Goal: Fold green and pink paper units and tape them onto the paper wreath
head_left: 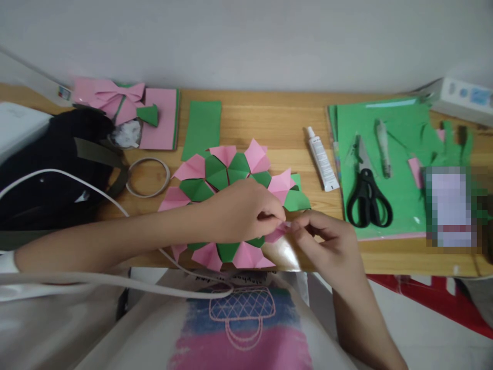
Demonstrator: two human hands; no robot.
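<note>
A ring-shaped wreath of folded pink and green paper pieces (215,177) lies on the wooden table (277,121). My left hand (241,210) rests over its right side, fingers pinched on a small pink paper piece (278,234) at the wreath's lower right. My right hand (327,239) meets it from the right, thumb and fingers pinched on the same pink piece. A shiny clear strip (283,254) lies just under both hands at the table's front edge.
A glue tube (322,159), black scissors (367,198) and a craft knife (383,149) lie right of the wreath, the last two on green paper sheets (400,205). A tape ring (148,177), a green strip (202,128), a pink bow (117,97) and a black bag (50,164) sit left.
</note>
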